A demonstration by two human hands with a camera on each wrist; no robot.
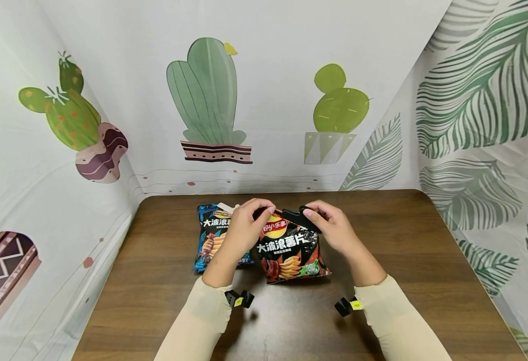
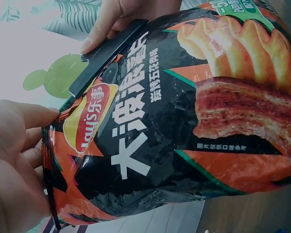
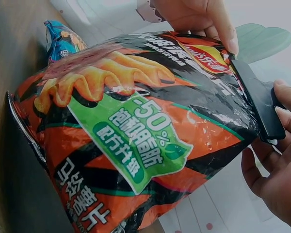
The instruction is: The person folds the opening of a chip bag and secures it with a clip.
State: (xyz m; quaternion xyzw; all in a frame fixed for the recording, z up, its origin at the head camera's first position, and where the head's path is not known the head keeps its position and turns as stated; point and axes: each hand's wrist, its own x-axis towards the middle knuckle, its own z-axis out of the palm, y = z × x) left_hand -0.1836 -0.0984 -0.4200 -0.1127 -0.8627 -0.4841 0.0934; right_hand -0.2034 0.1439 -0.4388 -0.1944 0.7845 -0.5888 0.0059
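Observation:
A black and orange Lay's chip bag is held upright by its top edge, its printed front facing me. My left hand pinches the top left corner between thumb and fingers, as the left wrist view shows. Across the right part of the top edge lies a black bag clip. My right hand grips this clip, thumb on the near side and fingers behind. In the left wrist view the clip covers the edge from the right corner to near the Lay's logo.
A blue chip bag lies on the wooden table at the left, partly behind my left forearm. A white clip is at its top. Behind the table hangs a white cloth printed with cacti and leaves.

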